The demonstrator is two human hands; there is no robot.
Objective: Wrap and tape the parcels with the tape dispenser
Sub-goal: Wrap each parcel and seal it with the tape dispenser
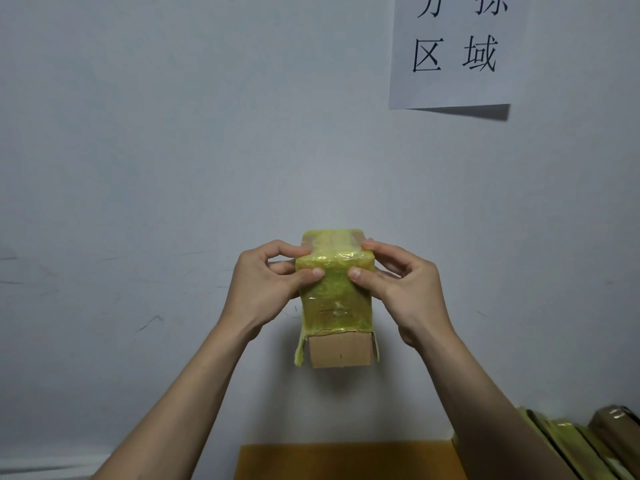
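Wall point(173, 150): pale grey, fills nearly everything ahead of me, with faint scuffs left of the parcel.

Paper sign point(457, 53): white sheet stuck on the wall, up and to the right of the parcel, large black characters, bottom edge curling off the wall.

Yellow surface point(346, 460): flat ochre patch directly below the parcel, at the bottom edge of my view.

Stack of wrapped parcels point(581, 445): low and to the right of the parcel I hold, leaning in a row, greenish film and brown tape showing; partly cut off by the frame.

Parcel point(334, 299): a small cardboard box, raised in front of the wall between both my hands, well above the yellow surface. Yellow-green tape covers its top and most of the near face. The bottom part is bare brown cardboard. A loose strip of tape hangs off its lower left corner.

Left hand point(270, 282): on the parcel's left side. Fingers curled round the upper left edge, thumb pressed flat on the near face.

Right hand point(394, 282): mirror of it on the parcel's right side. Fingers curled over the upper right corner, thumb pressing the tape on the near face, thumb tip just beside my left thumb, not touching it.
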